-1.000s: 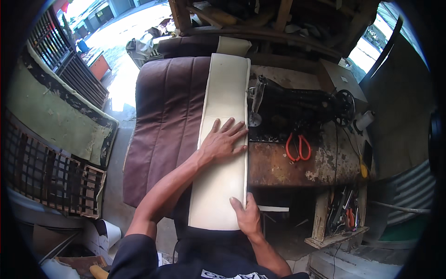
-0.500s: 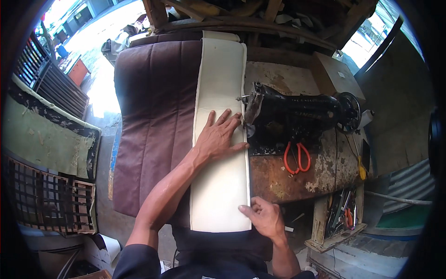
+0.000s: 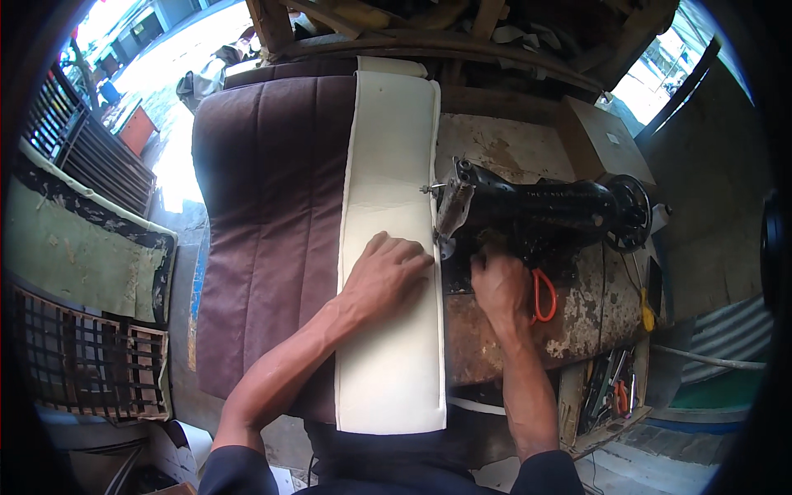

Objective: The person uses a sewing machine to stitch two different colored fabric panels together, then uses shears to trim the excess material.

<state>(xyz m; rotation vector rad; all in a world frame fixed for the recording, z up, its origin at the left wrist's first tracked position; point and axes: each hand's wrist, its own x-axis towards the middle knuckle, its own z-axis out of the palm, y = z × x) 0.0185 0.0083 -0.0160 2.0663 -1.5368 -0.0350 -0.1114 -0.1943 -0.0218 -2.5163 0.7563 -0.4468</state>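
A long cream padded strip (image 3: pixel 388 355), edged with a raised seam, runs from the far side of the table toward me. It lies along the right side of a maroon quilted cover (image 3: pixel 272 198). My left hand (image 3: pixel 386 271) rests on the strip with bent fingers, its fingertips hidden near the right edge. The black sewing machine (image 3: pixel 536 202) stands to the right, its needle end at that edge. Below the machine's arm, my right hand (image 3: pixel 500 285) is closed over the bed; what it holds, if anything, is hidden. Orange-handled scissors (image 3: pixel 544 295) show partly beside it.
A worn wooden tabletop (image 3: pixel 577 322) carries the machine. Tools fill a wooden holder (image 3: pixel 610 388) below its right edge, and a cardboard box (image 3: pixel 606 144) stands behind. Old upholstered panels (image 3: pixel 91 247) lean at the left.
My right hand has left the strip's near right edge and moved up under the machine's arm. My left hand has slid nearer and its spread fingers have curled. The strip has shifted slightly toward me.
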